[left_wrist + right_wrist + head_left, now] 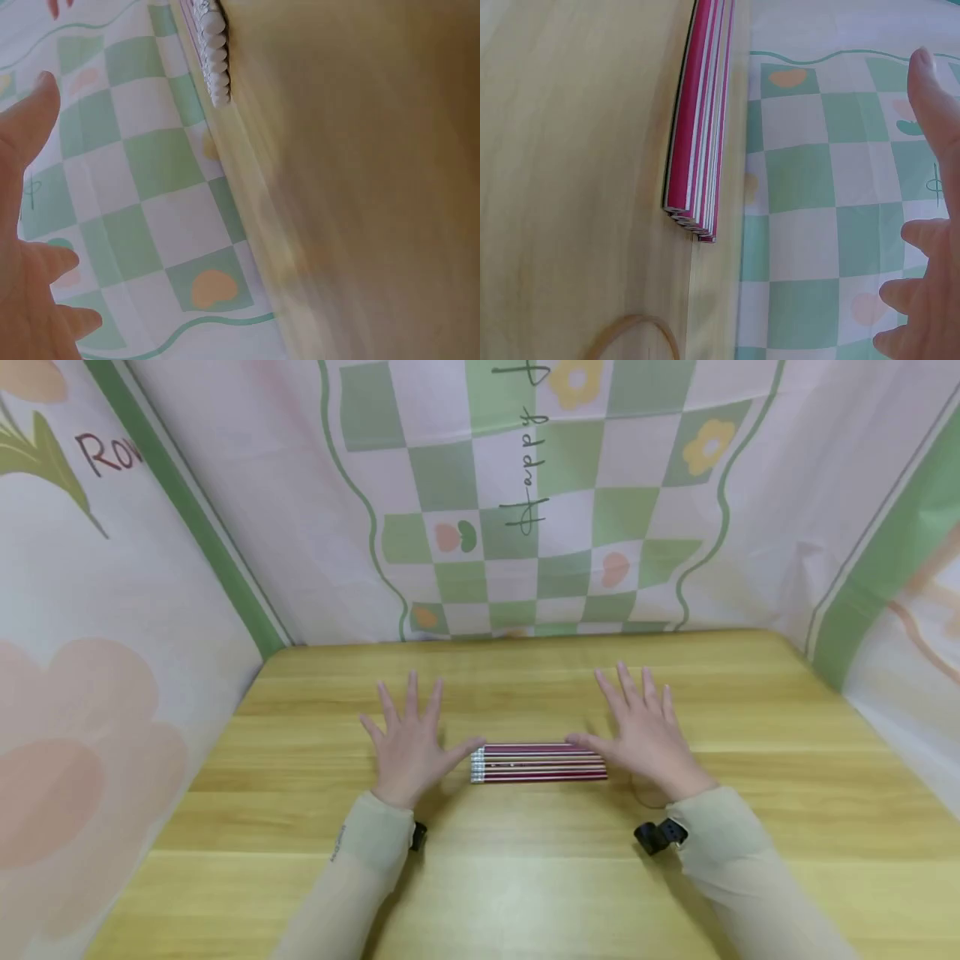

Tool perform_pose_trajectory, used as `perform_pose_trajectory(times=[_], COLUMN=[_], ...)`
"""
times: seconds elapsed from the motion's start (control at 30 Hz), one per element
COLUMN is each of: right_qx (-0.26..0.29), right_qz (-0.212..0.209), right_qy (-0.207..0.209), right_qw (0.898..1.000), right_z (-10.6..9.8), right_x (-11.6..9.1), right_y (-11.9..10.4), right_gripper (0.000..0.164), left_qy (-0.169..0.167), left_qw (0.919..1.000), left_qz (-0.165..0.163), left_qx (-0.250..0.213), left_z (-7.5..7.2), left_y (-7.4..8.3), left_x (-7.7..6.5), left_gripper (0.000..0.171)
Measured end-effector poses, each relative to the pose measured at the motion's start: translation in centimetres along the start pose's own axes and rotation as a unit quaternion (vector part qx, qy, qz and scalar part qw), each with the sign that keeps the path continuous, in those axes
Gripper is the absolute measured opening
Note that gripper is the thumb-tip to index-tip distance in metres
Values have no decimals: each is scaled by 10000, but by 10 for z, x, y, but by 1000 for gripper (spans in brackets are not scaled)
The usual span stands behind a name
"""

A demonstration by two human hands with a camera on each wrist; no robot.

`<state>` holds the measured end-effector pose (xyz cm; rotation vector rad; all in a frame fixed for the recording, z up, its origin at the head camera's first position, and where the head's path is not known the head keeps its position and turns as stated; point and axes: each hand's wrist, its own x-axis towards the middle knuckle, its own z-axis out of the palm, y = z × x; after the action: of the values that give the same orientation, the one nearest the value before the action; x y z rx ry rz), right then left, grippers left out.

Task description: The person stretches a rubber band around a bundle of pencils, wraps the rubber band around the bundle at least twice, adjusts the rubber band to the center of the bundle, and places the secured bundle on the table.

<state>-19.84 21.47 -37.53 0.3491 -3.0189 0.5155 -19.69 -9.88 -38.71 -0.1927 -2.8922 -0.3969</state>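
Observation:
A row of striped pencils [540, 767], maroon and white, lies side by side on the table. Their white eraser ends [215, 56] face left; the flat, unsharpened ends [690, 217] point right. My left hand [408, 756] hovers left of the row with its fingers spread, its thumb reaching toward the erasers. On the other side my right hand [652, 743] is also spread, and its thumb overlaps the row's right end in the head view. Neither hand holds anything. Below the right hand lies a thin tan rubber band [634, 320], partly hidden by that hand in the head view.
The wooden table [517, 868] ends at the back against a hanging cloth [510, 577] with green checks. More printed cloth [112, 652] hangs along the left side, and another piece on the right. Small black cameras [660, 836] sit at both wrists.

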Motion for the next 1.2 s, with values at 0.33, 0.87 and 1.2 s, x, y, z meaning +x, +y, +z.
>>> perform_pose_trajectory(times=[0.33, 0.87, 1.2], right_qx=[484, 1917, 2154], right_qz=[-72, 9, -227], right_qy=[-223, -710, -871], right_qw=[9986, 9789, 9724], right_z=[-6, 5, 18], right_x=[3, 1, 2], right_y=[1, 10, 13], right_gripper=[107, 112, 106], left_qy=[-207, -426, -835], left_qw=[9993, 9957, 9917], left_qz=[-9, 567, 578], left_qx=[-325, -593, -785], left_z=[-8, 3, 12], left_y=[-2, 0, 5], left_x=[4, 8, 9], left_gripper=[109, 100, 95])
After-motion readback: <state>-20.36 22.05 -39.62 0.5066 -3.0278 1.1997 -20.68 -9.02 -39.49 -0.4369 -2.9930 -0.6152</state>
